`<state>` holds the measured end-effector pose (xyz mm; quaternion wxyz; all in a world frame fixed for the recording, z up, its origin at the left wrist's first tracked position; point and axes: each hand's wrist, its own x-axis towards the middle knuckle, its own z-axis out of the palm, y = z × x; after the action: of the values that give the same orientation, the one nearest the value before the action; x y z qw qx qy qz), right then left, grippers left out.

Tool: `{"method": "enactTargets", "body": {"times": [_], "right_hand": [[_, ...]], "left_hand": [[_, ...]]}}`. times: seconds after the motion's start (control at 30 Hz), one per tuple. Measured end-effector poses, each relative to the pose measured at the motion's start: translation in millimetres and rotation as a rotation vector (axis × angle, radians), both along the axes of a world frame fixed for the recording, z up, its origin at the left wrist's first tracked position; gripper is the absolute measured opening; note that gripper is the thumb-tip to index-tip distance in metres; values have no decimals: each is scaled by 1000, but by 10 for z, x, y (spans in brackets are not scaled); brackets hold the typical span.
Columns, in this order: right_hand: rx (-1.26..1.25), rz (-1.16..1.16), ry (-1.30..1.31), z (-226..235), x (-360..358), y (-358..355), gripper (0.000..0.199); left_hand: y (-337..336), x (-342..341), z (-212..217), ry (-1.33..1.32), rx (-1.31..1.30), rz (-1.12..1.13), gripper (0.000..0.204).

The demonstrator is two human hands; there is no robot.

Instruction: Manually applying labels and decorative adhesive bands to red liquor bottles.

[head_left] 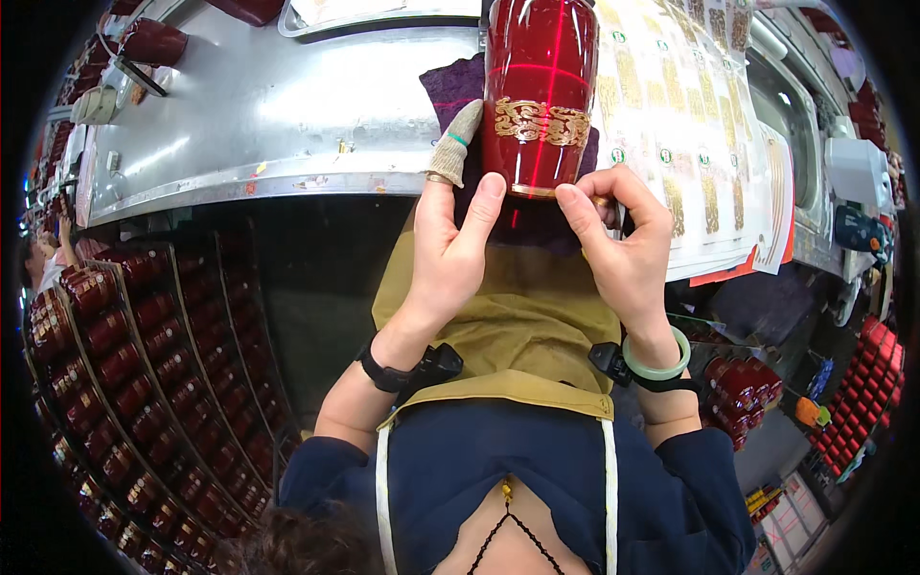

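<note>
A glossy dark red jar (539,77) with an ornate gold band (542,123) lies on a dark purple cloth (458,81), its near end toward me. Red laser lines cross its surface. Along the jar's left side my left hand (452,225) stretches a finger in a knitted finger sleeve (458,144); its thumb points up, apart from that finger. My right hand (623,230) is closed at the jar's near right edge, thumb tip beside the thin gold rim (533,192). What sits between its thumb and curled fingers is too hidden to name.
Sheets of gold decals (685,125) lie right of the jar. A metal worktable (287,105) extends left, with a tray (383,13) at its back. Racks of red jars (144,374) stand lower left; more red jars (743,388) are at right.
</note>
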<state>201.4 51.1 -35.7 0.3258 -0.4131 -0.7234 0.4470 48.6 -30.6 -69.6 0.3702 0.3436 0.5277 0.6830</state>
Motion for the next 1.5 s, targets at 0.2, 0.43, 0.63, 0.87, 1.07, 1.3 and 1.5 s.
{"method": "enactTargets", "body": {"times": [0.2,0.43,0.63,0.87,1.07,1.3,1.5], "right_hand": [[-14,-14,-2,11,-9,-12,15],[17,-17,-1,12,-4,-16,15],[8,-23,18,-7,-2,-18,14],[31,-16,-7,-13,20,-5,15],[46,-33,-1,-20,8,-9,16],[7,68,-60,132,105,73,13],[4,124,-142,253,296,201,13]], "left_hand": [[-44,-44,-45,89,14,37,53],[-108,-21,-122,768,232,235,46],[-34,-32,-106,1048,262,280,37],[-18,-51,-102,1068,275,252,35],[-12,-60,-64,984,239,294,27],[76,-60,-113,1036,341,345,26],[36,-81,-174,1062,319,370,29]]}}
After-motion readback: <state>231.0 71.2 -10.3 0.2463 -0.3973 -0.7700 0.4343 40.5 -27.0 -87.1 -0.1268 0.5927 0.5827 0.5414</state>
